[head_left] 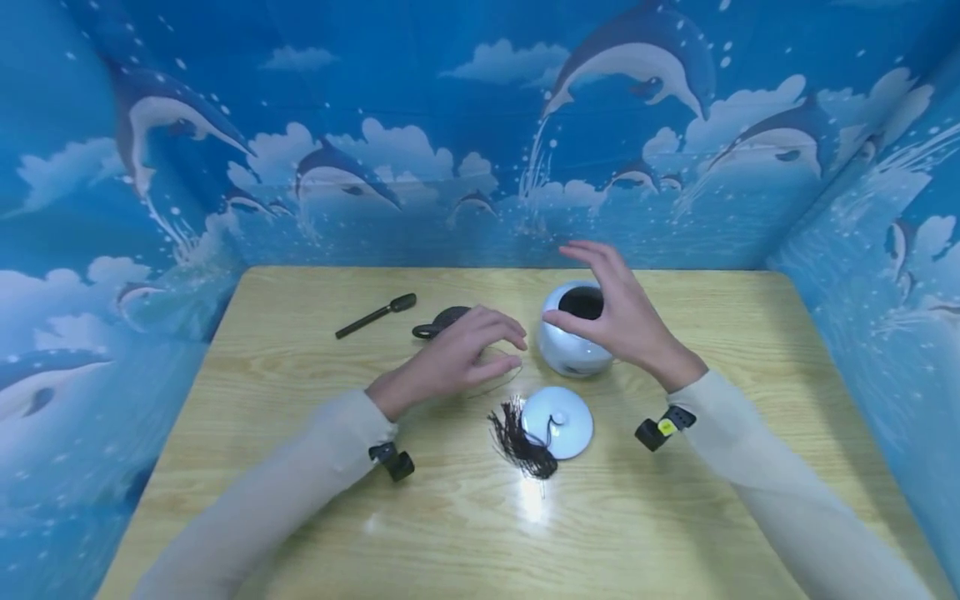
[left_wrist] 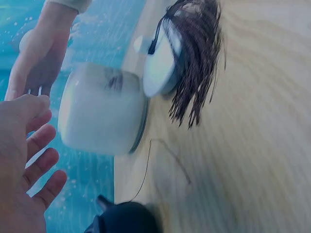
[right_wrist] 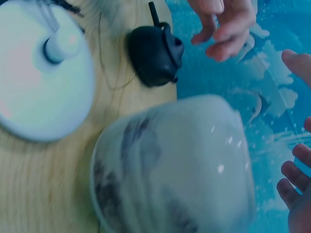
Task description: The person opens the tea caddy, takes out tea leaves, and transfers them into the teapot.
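A white ceramic jar (head_left: 573, 354) with a dark painted pattern stands without its lid at the back right of the table, its dark opening facing up. My right hand (head_left: 626, 321) hovers at its rim, thumb and fingers spread apart over the opening. To the left, my left hand (head_left: 461, 354) is held above the table with loosely bent fingers and nothing in them. It partly hides a small black teapot (head_left: 452, 315). In front of the jar lies its round white lid (head_left: 573, 421), knob up, with a dark brown tassel (head_left: 528, 446) draped over its left edge.
A slim black tool with a wider end (head_left: 377, 316) lies at the back left of the wooden table (head_left: 300, 400). Between teapot and lid a thin brown cord (left_wrist: 146, 167) loops on the wood. A blue dolphin-print curtain (head_left: 420, 217) closes off the back and sides.
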The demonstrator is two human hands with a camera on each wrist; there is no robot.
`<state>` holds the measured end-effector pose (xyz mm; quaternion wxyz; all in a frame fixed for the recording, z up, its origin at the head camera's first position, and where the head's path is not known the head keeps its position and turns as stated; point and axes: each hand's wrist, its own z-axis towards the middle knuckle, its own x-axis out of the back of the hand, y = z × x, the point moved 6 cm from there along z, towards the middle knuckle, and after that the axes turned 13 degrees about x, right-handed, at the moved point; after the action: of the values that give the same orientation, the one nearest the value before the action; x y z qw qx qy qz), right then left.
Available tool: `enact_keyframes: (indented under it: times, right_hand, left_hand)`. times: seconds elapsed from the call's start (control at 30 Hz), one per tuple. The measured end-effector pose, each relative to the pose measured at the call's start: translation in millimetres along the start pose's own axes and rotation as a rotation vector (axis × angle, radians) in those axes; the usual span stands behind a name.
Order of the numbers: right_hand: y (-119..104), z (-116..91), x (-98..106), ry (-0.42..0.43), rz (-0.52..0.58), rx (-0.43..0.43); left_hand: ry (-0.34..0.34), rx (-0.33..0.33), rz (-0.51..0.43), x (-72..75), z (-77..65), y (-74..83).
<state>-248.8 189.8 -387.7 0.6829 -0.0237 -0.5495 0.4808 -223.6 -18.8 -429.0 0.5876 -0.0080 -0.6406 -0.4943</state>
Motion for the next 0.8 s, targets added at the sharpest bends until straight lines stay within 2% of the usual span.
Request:
enact_keyframes:
  times: [0.2,0.4,0.8]
  right_hand:
    - [18,-14,1,-0.018,0.013,-0.042]
    - [32,-29,-4,-0.058,-0.008,-0.061]
    - [55,-46,-9,-0.052,0.025,-0.134]
  left_hand:
    - [-0.038,0.001,0.005,-16.0,-1.0,6.8]
    - [-0.119,-0.001,0.017,-38.2,-4.7,10.2]
    - [-0.244,-0.010,0.146,-82.1,-6.4,21.8]
